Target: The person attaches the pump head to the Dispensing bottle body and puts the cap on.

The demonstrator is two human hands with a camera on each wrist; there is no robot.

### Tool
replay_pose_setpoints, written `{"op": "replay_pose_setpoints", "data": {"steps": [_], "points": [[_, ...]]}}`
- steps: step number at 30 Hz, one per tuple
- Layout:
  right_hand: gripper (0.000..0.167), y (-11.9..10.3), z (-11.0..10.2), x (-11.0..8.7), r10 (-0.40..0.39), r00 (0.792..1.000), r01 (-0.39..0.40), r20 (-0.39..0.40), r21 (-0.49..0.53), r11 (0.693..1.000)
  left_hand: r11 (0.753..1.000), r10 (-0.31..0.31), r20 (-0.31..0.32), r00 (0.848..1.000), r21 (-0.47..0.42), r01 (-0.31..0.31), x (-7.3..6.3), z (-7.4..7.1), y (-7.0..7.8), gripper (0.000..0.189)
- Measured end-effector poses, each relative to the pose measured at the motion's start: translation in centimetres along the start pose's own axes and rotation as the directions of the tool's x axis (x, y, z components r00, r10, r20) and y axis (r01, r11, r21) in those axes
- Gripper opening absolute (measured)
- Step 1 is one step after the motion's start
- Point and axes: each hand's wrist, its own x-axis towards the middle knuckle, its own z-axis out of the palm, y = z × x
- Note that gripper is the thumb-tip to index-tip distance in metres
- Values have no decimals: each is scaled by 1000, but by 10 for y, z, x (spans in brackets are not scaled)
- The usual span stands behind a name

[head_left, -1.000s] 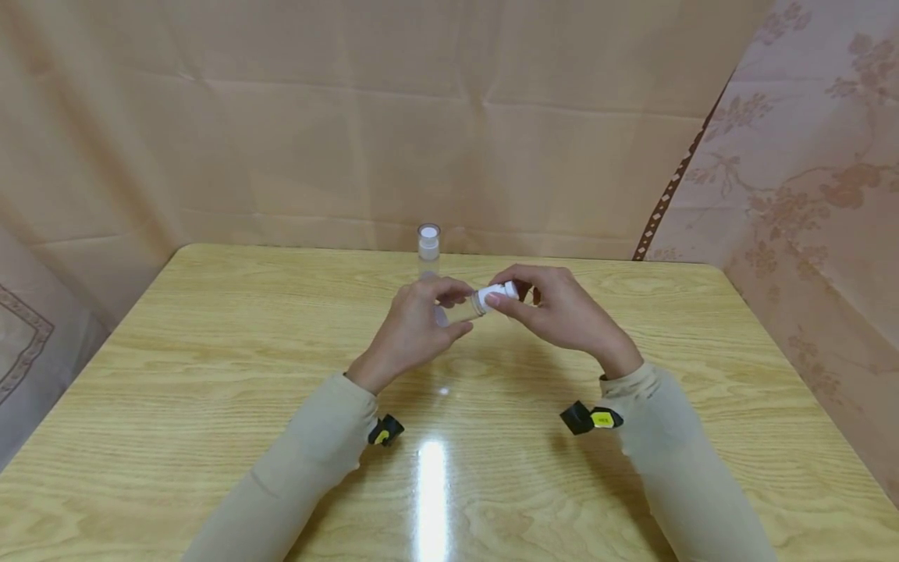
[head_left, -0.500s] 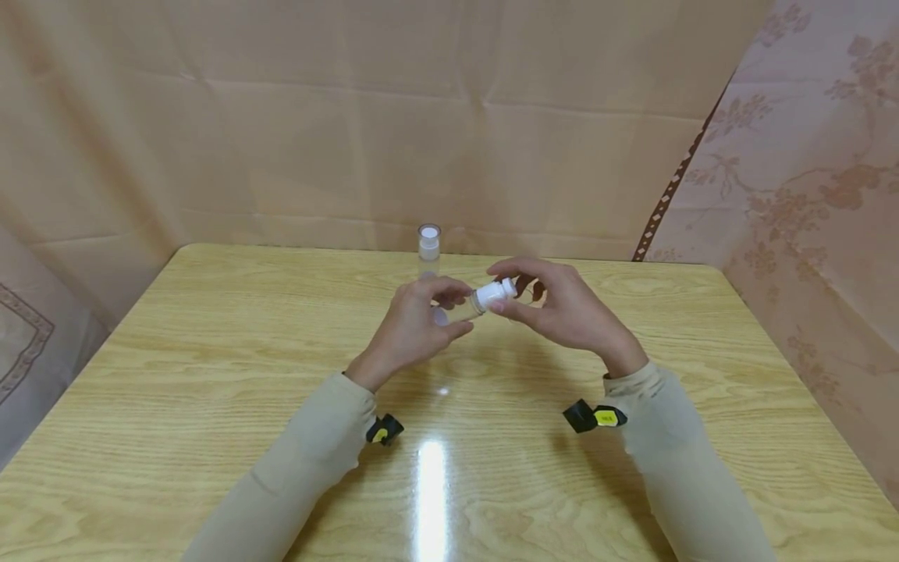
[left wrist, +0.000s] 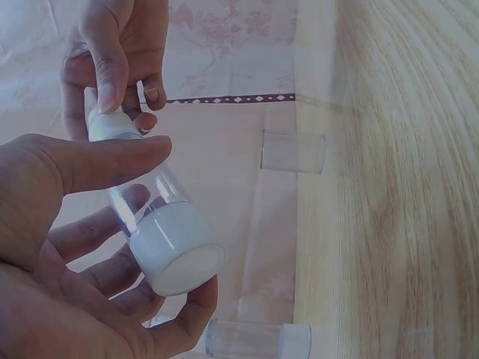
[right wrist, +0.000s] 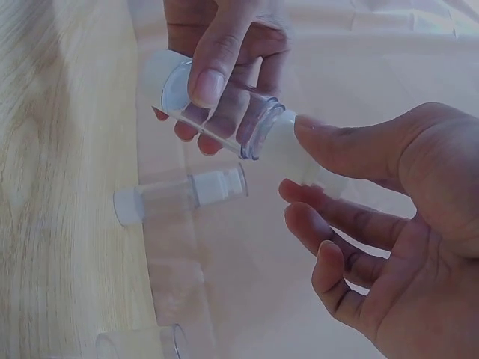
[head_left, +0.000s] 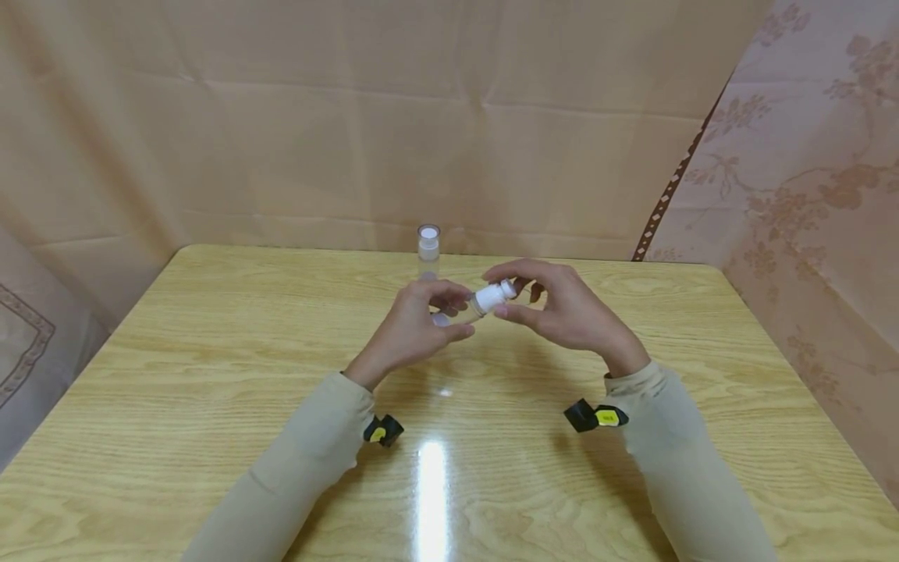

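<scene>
My left hand [head_left: 414,324] holds a small clear pump bottle [right wrist: 224,123], tilted with its white base toward the left and its top toward the right. The bottle's white pump top [head_left: 494,295] lies between the thumb and fingers of my right hand [head_left: 562,308]. In the right wrist view the right thumb presses on the white collar, the other fingers loosely curled below it. The left wrist view shows the white base [left wrist: 179,254] facing the camera, the left thumb across the clear barrel. Both hands are above the table.
A second clear bottle with a white pump and a cap over it [head_left: 428,248] stands near the table's back edge. A clear cap [left wrist: 292,152] stands on the wooden table [head_left: 281,312] beyond the hands. A beige curtain [head_left: 351,140] hangs behind.
My right thumb and fingers have shifted around the white pump top, uncovering more of it. The left hand and the bottle have hardly moved.
</scene>
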Motion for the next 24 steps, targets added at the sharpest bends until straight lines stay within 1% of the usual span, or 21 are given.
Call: {"op": "replay_pose_setpoints", "data": {"steps": [5, 11, 15, 19, 24], "points": [[32, 0, 1, 1, -14, 1000, 14, 14, 5, 1000, 1000, 1, 4, 1000, 2, -1, -1, 0, 3, 35], [28, -1, 2, 1, 4, 1000, -4, 17, 9, 1000, 1000, 6, -15, 1000, 29, -5, -2, 1, 5, 36], [26, -3, 3, 1, 29, 999, -29, 18, -3, 1000, 995, 39, -47, 998, 90, -34, -3, 3, 6, 36], [23, -3, 3, 2, 60, 998, -60, 18, -25, 998, 986, 82, -86, 993, 154, -68, -3, 4, 6, 36], [21, -5, 4, 3, 80, 997, -80, 8, -53, 995, 974, 133, -111, 985, 200, -109, -4, 5, 7, 36]]}}
